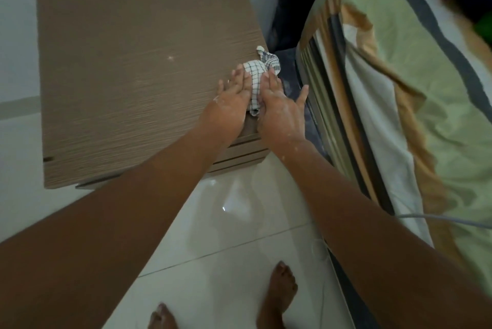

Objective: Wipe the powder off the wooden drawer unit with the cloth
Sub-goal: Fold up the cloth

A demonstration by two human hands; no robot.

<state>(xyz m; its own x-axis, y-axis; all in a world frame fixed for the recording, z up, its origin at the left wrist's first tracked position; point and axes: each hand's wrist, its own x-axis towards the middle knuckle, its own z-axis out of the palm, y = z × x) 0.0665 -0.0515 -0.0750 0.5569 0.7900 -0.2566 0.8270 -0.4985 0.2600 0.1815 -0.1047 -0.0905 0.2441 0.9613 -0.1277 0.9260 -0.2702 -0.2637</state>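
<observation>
The brown wooden drawer unit point(127, 67) fills the left half of the view, seen from above. A small white speck of powder point(170, 58) lies near the middle of its top. A white checked cloth point(257, 75) is bunched at the unit's right edge, near the front corner. My left hand point(234, 101) lies flat with its fingers pressed on the cloth's left side. My right hand point(283, 109) presses the cloth's right side, its thumb spread out over the gap beside the unit. Both hands carry white powder smears.
A bed with a green, orange and grey patterned cover point(399, 89) runs along the right, close to the unit. A thin cable point(447, 218) lies across it. Glossy white floor tiles point(234, 222) lie below, with my bare feet point(282, 286) on them. A pale wall point(16, 35) stands on the left.
</observation>
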